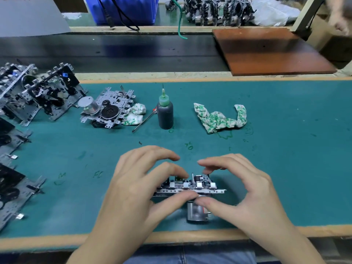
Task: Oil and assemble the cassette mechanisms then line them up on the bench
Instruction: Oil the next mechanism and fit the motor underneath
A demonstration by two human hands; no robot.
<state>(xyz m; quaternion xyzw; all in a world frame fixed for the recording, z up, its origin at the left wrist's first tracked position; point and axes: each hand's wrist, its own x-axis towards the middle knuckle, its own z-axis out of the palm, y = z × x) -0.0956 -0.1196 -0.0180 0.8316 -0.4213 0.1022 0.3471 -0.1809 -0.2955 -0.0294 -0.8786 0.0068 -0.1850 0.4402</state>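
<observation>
a: what step is this?
b: assembly, it appears. both hands, left hand [139, 180] and right hand [245, 187], pinch one cassette mechanism [190, 187] between them on the surface [285, 168]; oiling likely follows.
a: the count?
b: one oil bottle [165, 113] beyond the hands, two rags, one finished mechanism [108, 109] beyond the left hand, more farther left.

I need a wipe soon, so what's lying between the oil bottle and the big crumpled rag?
Nothing: in the head view, only bare green mat separates the oil bottle from the big crumpled rag.
</observation>
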